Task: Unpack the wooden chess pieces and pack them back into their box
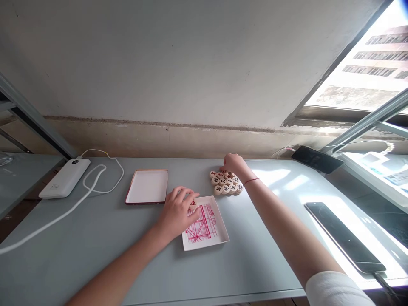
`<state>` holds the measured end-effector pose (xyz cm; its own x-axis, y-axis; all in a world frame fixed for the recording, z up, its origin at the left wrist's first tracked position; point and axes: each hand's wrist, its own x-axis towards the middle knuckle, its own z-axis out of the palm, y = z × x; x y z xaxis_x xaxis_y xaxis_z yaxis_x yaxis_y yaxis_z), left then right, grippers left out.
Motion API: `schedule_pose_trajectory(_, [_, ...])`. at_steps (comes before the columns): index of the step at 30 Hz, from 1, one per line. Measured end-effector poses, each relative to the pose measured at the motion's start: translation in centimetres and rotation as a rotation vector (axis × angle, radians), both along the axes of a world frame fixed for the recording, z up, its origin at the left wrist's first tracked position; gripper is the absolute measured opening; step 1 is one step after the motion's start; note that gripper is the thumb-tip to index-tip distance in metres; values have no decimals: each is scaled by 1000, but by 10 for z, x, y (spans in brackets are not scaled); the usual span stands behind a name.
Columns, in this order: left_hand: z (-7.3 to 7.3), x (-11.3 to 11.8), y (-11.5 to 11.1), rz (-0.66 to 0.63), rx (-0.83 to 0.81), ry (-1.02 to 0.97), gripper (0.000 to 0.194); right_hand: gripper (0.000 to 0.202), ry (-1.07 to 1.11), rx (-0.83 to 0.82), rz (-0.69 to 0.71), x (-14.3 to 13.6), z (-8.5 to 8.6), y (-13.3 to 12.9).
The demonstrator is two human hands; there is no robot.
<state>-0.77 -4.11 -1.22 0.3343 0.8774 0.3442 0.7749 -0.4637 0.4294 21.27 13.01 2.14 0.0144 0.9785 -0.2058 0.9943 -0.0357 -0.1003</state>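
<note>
My left hand (179,212) holds a round wooden chess piece (193,204) with a red character between thumb and fingers, at the upper left corner of a white box tray (223,243). Red printed lines show on the tray's bottom. My right hand (234,165) is closed at the back of a cluster of round chess pieces (226,189), which stand in rows just behind and right of the tray. Its fingertips are largely hidden, so what they hold cannot be made out. A red string circles the right wrist.
An open box lid (147,187) lies to the left of the tray. A white power bank (65,178) with a looping white cable is at the far left. Two phones, one behind (317,158) and one nearer (345,236), lie on the right. A wall runs behind the desk.
</note>
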Motion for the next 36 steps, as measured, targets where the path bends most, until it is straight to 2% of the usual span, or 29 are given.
schedule_pose_trajectory(4, [1,0,1,-1,3,-5,29,21,39,43,-25,-4,12,-4])
schedule_pose_trajectory(6, [1,-1,1,1,16,-23,28,25,126,84,-30,-7,23,-15])
schedule_pose_trajectory(8, [1,-1,1,-1,33,-60,29,29,359,113,-6,-13,32,-36])
schedule_pose_trajectory(10, [1,-1,0,-9,48,-116,35,31,693,44,81,-22,36,-66])
schedule_pose_trajectory(14, [3,1,-4,-58,60,-228,43,27,1034,-180,265,-38,28,-124])
schedule_pose_trajectory(17, [5,4,-6,-113,57,-271,34,28,1167,-182,255,-42,14,-146])
schedule_pose_trajectory(21, [6,5,-6,-142,34,-277,29,31,1266,-172,200,-36,3,-148])
schedule_pose_trajectory(24, [6,4,-5,-123,-21,-287,27,34,1311,-91,133,-27,3,-144])
schedule_pose_trajectory(27, [6,5,-3,-116,-62,-285,15,33,1349,-15,76,-19,8,-140])
schedule_pose_trajectory(31, [5,11,2,-138,-11,-139,7,31,1341,-21,71,-13,10,-138])
schedule_pose_trajectory(36, [2,14,5,-149,-8,26,11,25,1236,-11,127,-14,10,-141])
